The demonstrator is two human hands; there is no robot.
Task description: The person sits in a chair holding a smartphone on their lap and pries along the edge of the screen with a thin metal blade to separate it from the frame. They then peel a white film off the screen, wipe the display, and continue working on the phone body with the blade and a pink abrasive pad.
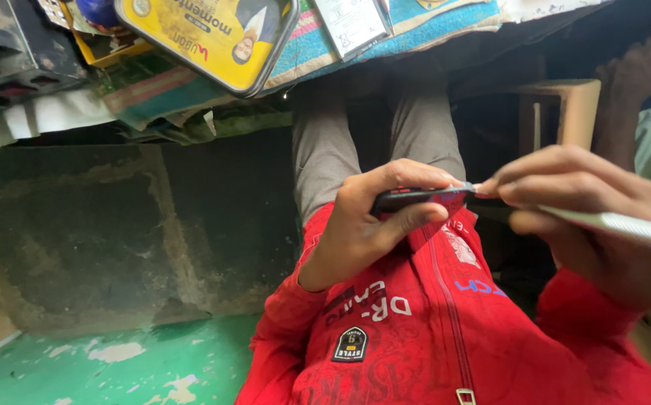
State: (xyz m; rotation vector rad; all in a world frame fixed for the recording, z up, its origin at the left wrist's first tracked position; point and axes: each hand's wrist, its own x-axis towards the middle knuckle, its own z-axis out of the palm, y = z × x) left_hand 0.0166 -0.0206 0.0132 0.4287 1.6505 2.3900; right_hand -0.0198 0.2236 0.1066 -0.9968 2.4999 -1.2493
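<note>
- Black and slim, the phone (421, 199) sits edge-on in the left hand (363, 225), above the lap of a person in a red zip jacket (430, 330).
- The left hand is curled around the phone: thumb along its lower edge, fingers over the top, closed firmly on it.
- The right hand (588, 217) is closed on a thin silver tool (618, 223), pinched between thumb and fingertips.
- The tool's tip touches the right end of the phone.
- Grey trousers (325, 150) show beyond the hands.
- A counter (445, 34) with a blue-green cloth carries a yellow tray (205, 37) at the top of the view.
- A wooden stool (573, 112) stands near the right hand, and the worn green floor (115, 360) lies at lower left.
</note>
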